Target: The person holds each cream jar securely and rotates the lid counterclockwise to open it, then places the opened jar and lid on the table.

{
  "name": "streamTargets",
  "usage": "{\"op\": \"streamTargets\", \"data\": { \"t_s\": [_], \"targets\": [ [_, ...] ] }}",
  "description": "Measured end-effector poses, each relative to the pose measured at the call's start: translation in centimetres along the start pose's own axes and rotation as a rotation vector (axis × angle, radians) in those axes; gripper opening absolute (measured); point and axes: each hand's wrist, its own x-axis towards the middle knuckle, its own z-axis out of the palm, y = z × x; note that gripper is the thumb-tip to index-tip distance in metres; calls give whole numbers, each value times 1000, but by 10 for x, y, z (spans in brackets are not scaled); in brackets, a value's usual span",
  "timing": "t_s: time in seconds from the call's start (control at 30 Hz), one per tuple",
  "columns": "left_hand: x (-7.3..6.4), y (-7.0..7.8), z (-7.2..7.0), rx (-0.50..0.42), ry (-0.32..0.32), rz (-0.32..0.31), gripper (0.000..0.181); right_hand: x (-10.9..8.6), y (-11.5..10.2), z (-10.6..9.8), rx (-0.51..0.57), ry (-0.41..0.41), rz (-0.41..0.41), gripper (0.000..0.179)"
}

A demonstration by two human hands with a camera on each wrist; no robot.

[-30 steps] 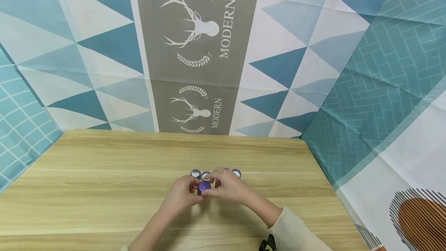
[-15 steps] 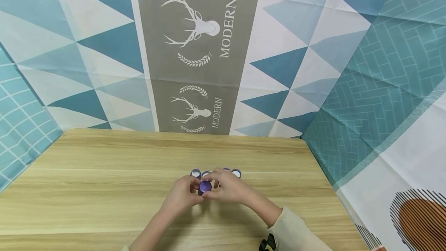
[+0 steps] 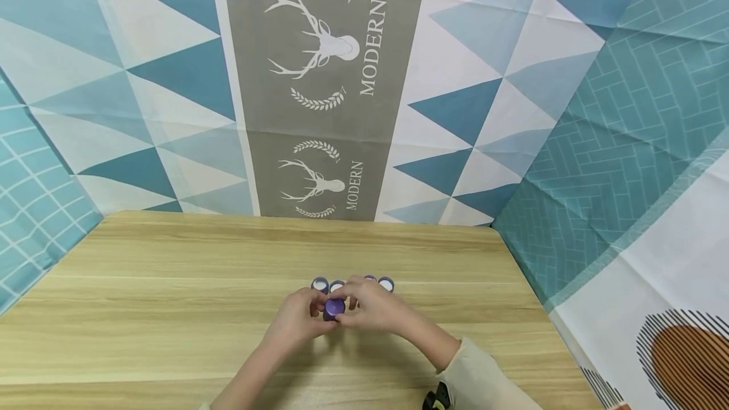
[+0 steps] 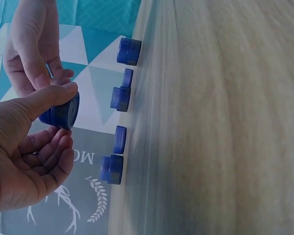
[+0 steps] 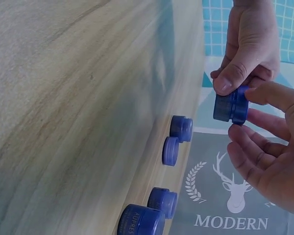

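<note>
Between left hand (image 3: 293,316) and right hand (image 3: 373,302): small blue-purple jar (image 3: 334,307), held clear above the table (image 3: 171,334).
Left hand: pinching the lower part, with the thumb across its side.
Right hand: pinching the lid-like upper part (image 5: 241,104) opposite.
Step in hand: apparently turning that upper part; on or off, cannot tell.
Next move: likely calling for a steady left grip and a right-hand twist.
Forearms (image 3: 259,362): slanting in from either side.
Just beyond the hands: other blue jars (image 5: 159,200) and flat, lid-like pieces (image 5: 170,151) on the table.
</note>
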Motion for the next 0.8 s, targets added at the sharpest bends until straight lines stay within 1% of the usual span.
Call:
{"op": "streamTargets", "data": {
  "t_s": [0.1, 0.17, 0.33, 0.43, 0.6, 0.73, 0.8],
  "targets": [
    [0, 0, 0, -4, 8, 8, 28, -1, 0, -1, 17, 19, 15, 39],
    [0, 0, -1, -2, 15, 12, 28, -1, 0, -2, 33, 29, 27, 40],
    [-1, 1, -2, -2, 12, -9, 31, 0, 1, -1, 49, 14, 34, 28],
    [-2, 2, -2, -7, 2, -18, 33, 0, 0, 0, 29, 2, 17, 27],
    [-1, 0, -1, -4, -5, -6, 33, 0, -1, 0, 3, -7, -14, 33],
    [0, 0, -1, 6, 8, 14, 30, -1, -1, -1, 33, 9, 30, 41],
    [0, 0, -1, 7, 12, 17, 28, -1, -1, 0, 46, 23, 49, 41]
  ]
}}
